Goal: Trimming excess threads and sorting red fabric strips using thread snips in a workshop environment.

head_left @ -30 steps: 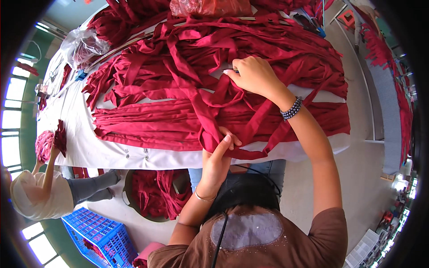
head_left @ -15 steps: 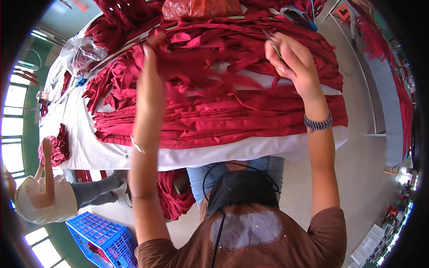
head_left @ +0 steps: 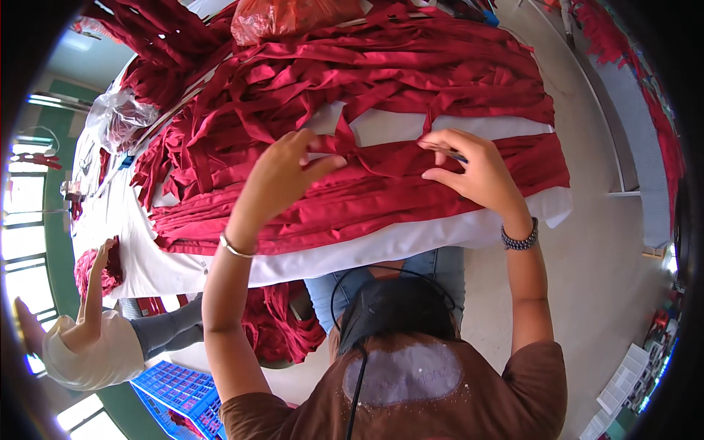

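Observation:
Long dark-red fabric strips (head_left: pixel 352 192) lie in pleated rows across a white-covered table (head_left: pixel 345 257) in front of me. Over their middle hovers my left hand (head_left: pixel 284 172), fingers curved and thumb apart, with nothing visibly gripped. To the right, my right hand (head_left: pixel 473 167) has its thumb stretched out toward the left hand, while its curled fingers keep a pair of small thread snips (head_left: pixel 459 156) against the palm. A loose red strip (head_left: pixel 343 136) spans the white gap between the rows, between my hands.
A red plastic bag (head_left: pixel 286 16) and a clear plastic bag (head_left: pixel 121 114) sit on the table's far side. At the left, a person in a white top (head_left: pixel 95 352) stands by a red fabric bundle (head_left: pixel 99 270). A blue crate (head_left: pixel 180 389) is on the floor, lower left.
Both hands have come down and nearer to me, closer together over the near row. My left hand, blurred and raised before, has its thumb and fingers spread. The snips remain in my right hand.

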The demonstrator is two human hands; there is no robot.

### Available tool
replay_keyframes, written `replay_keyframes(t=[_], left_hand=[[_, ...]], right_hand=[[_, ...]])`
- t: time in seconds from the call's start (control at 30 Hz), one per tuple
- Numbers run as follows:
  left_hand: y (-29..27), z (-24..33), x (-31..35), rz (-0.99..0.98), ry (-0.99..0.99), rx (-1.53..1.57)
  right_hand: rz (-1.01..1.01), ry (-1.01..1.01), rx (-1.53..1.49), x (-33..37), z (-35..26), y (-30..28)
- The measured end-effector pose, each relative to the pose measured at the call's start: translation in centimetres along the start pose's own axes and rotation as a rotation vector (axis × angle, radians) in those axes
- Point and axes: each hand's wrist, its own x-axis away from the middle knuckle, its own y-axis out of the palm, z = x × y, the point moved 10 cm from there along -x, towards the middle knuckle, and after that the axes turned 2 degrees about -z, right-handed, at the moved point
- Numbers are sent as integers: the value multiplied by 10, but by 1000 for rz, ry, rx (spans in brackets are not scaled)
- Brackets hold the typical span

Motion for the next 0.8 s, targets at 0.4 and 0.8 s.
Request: replay_keyframes(t=[0.4, 0.8], left_hand=[[-89, -134, -24, 469, -347, -581], [6, 47, 34, -103, 270, 78]], right_hand=[[-39, 66, -253, -8, -2, 35], [171, 185, -304, 14, -24, -20]])
